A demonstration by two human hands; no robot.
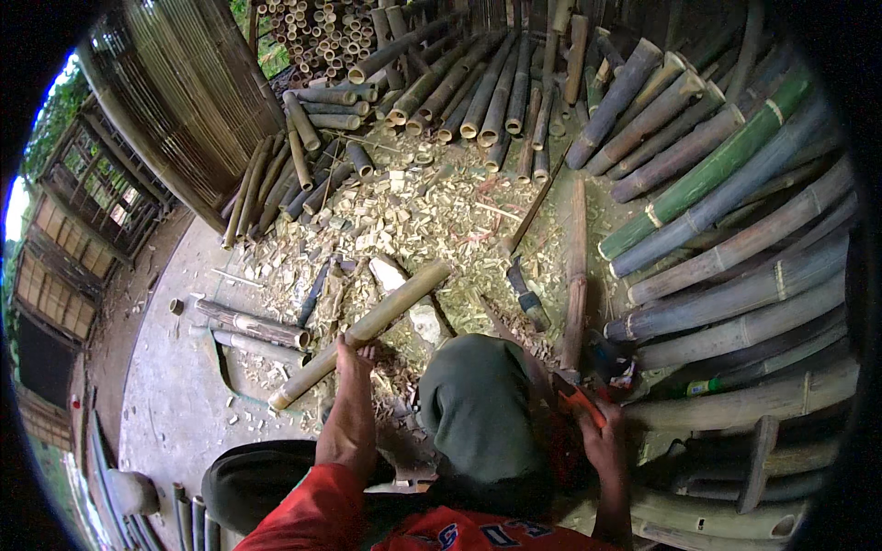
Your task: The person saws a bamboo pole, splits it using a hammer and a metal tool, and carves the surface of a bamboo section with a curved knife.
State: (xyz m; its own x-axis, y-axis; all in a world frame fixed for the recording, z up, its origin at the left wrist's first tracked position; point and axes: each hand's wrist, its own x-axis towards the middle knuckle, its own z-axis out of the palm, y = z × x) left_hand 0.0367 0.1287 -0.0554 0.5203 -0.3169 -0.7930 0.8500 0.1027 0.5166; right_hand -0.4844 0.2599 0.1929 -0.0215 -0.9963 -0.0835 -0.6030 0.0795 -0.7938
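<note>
A tan bamboo length [390,303] slants across in front of me, its far end resting near a whitish block [428,323]. My left hand [355,356] grips it from beneath near its lower half, the thumb along its side. At the right of my knee, my right hand [602,427] is closed round the orange-red handle [581,402] of a tool. The tool's working end is dark and hard to make out, so its kind stays unclear. Beside the bamboo's lower end lie two shorter bamboo pieces [253,323].
Wood chips [404,197] cover the floor ahead. Bamboo poles lean and lie all along the right, one of them green [717,170]. More are piled at the back. A dark-bladed tool [528,296] and an upright-lying pole [575,266] are ahead of my knee.
</note>
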